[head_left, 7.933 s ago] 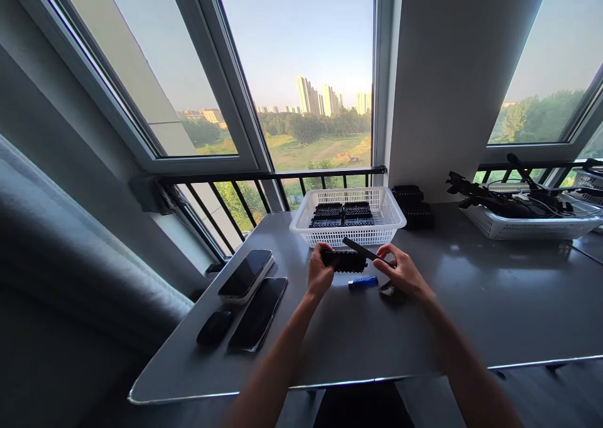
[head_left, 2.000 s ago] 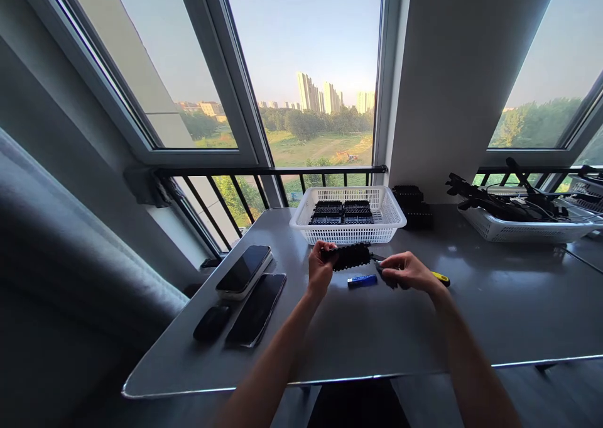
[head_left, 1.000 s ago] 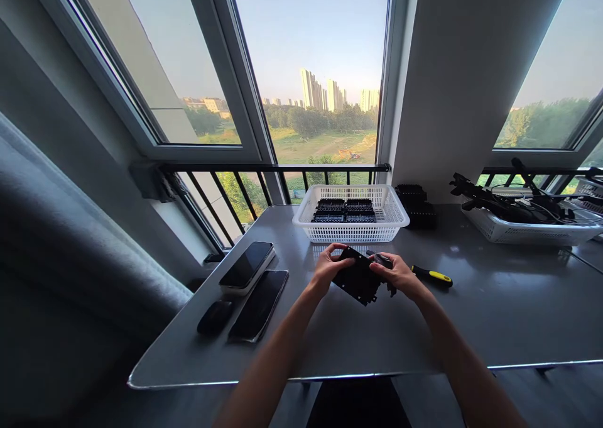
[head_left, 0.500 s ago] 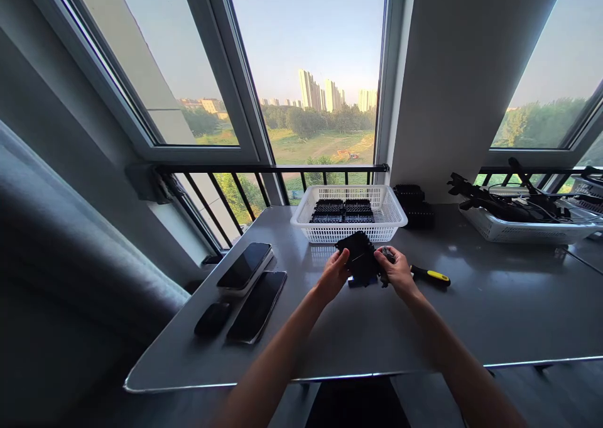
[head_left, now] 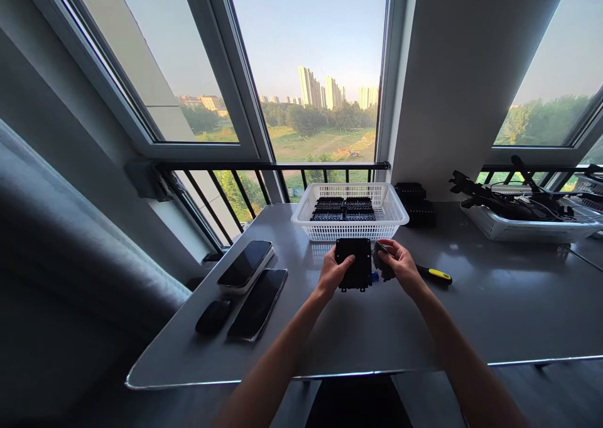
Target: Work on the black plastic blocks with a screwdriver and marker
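Note:
My left hand (head_left: 333, 271) grips a flat, black, roughly square casing part (head_left: 354, 268) by its left side, the thumb lying across its face. Small tabs stick out along the casing's lower edge. Just right of it, my right hand (head_left: 398, 261) is closed on a smaller dark grey, irregular piece (head_left: 384, 264), whose kind I cannot make out. A narrow gap separates the two parts. A small blue object (head_left: 375, 276) lies mostly hidden behind the casing. Beyond my right hand rests a screwdriver-like tool with a black and yellow handle (head_left: 438, 277); its front end is hidden.
Behind my hands stands a white basket (head_left: 351, 232) holding several black casings (head_left: 343, 209). More black parts (head_left: 415, 205) are stacked beside it. Two phones (head_left: 258, 305) and a black mouse (head_left: 214, 317) lie left. A second basket (head_left: 527, 228) with dark cabled devices stands right.
The casing in my left hand has turned from a tilt to squarely upright and facing me. The smaller piece in my right hand has come apart from the casing's right edge.

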Demonstrator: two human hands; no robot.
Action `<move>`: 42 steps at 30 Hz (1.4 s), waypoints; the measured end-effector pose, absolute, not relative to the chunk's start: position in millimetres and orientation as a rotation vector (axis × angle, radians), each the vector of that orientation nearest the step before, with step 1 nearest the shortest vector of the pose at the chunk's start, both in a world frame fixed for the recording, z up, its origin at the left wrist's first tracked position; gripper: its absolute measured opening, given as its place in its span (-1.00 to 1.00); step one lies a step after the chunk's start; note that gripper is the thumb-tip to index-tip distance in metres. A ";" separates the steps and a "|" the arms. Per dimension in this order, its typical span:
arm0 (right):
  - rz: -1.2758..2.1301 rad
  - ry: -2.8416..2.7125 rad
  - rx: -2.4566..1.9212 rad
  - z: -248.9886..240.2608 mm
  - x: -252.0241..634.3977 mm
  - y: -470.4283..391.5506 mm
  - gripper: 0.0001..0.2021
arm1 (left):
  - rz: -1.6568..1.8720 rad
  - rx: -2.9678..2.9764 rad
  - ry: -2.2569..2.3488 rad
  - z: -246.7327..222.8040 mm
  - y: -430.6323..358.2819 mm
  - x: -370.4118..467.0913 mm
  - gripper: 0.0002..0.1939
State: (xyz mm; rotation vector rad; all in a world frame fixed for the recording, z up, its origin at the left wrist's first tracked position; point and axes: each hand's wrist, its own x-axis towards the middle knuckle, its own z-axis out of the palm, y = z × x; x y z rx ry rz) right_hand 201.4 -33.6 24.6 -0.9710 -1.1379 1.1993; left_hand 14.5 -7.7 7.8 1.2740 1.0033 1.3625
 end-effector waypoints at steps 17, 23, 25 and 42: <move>0.349 -1.560 -1.137 20.6 191.6 -43.5 -0.79 | 1.288 1.639 1.128 9.7 -16.5 19.1 -0.66; 0.296 -1.665 -1.087 25.7 186.7 -47.8 -0.81 | 1.371 1.497 1.109 14.5 -15.2 19.8 -0.63; 0.343 -1.746 -1.080 25.2 182.4 -50.7 -0.80 | 1.431 1.420 1.136 15.0 -10.9 16.0 -0.63; 0.017 -1.823 -1.081 142.9 201.3 -11.0 -0.71 | 1.582 1.465 1.022 107.9 20.0 29.0 -0.60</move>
